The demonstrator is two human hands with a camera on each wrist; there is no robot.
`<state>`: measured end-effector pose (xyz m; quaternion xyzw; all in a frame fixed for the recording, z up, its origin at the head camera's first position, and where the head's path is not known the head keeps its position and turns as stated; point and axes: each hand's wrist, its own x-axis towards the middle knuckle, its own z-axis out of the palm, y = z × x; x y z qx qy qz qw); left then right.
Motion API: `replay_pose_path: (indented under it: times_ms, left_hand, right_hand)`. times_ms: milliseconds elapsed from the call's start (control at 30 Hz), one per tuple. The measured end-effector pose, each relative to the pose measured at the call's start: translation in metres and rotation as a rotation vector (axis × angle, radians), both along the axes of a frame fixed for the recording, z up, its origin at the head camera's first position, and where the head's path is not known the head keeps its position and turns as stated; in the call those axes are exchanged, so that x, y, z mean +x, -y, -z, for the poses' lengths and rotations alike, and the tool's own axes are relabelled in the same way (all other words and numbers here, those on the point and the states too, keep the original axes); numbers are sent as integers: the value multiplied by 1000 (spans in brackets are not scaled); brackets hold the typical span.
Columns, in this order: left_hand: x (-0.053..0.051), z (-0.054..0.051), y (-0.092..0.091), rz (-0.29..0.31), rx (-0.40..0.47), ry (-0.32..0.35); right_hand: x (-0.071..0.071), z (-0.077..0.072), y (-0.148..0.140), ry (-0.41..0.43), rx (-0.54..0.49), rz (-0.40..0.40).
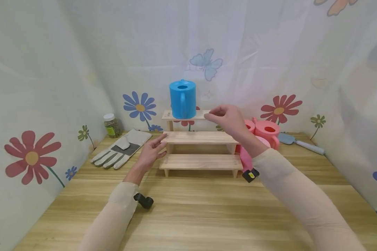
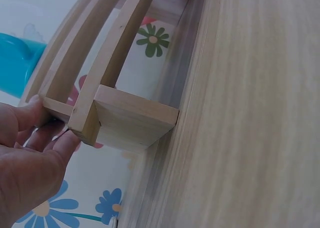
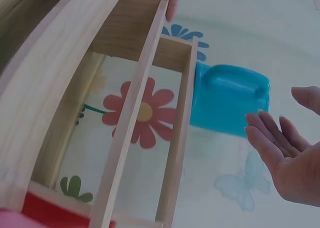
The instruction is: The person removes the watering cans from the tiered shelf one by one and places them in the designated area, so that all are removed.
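Observation:
A three-tier wooden shelf stands on the table. On the left of its top tier sits a blue watering can, upright, handle toward me; any spout is hidden. My left hand holds the shelf's left end near the middle tier, thumb and fingers around the wood in the left wrist view. My right hand hovers over the right part of the top tier, fingers loosely bent, holding nothing. In the right wrist view a gap separates that hand from the blue watering can.
Pink watering cans stand right of the shelf, partly behind my right forearm. Farther right lies a trowel. To the left are a work glove and a white-lidded jar. Flowered curtains surround the table.

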<state>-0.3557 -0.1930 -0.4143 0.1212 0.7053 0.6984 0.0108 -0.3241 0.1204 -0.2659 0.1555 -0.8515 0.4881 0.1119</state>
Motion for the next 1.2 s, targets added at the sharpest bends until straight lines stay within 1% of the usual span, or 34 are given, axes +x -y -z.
replay_pose_path:
  times_ms: [200, 433, 567, 733, 833, 933, 1033, 1200]
  left_hand:
    - [0, 1, 1, -4, -2, 4]
    - [-2, 0, 6, 2, 28, 27]
    - [-2, 0, 7, 9, 36, 29]
    - [2, 1, 7, -7, 27, 20]
    - [4, 2, 6, -7, 16, 13]
    - [3, 3, 4, -2, 8, 5]
    - [2, 3, 1, 6, 8, -4]
    - [0, 1, 1, 2, 12, -9]
  right_hand:
    - [-16, -9, 38, -3, -73, 9]
    - [-31, -18, 68, -1, -164, 79]
    - [-40, -18, 85, -7, -189, 111]
    - [-48, -12, 104, -1, -240, 131]
    - [-51, -10, 109, 13, -281, 159]
    - [-53, -11, 109, 27, -330, 184]
    - [-54, -15, 105, 42, -367, 200]
    - [-54, -24, 102, 92, -376, 200]
